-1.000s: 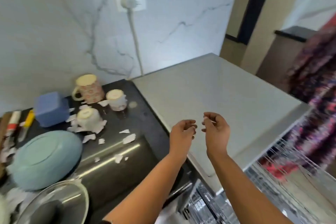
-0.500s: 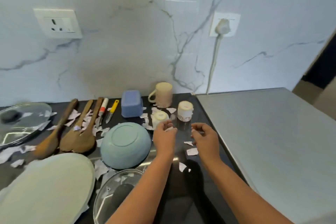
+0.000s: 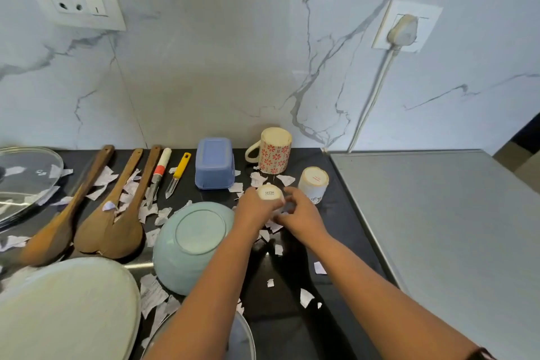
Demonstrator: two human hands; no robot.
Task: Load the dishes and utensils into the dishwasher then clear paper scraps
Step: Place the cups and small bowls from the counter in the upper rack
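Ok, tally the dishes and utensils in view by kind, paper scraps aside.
Wooden spoons: 3
Cups: 3, counting the cup the left hand grips
Knives or peelers: 2
Glass lids: 2
Bowl: 1
Plate: 1
Blue container: 1
Total: 13

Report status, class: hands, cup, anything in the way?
Left hand grips the upturned small cup; right hand at its other side, hold unclear. Cup not yet loaded. Paper scraps all around; second cup close right.
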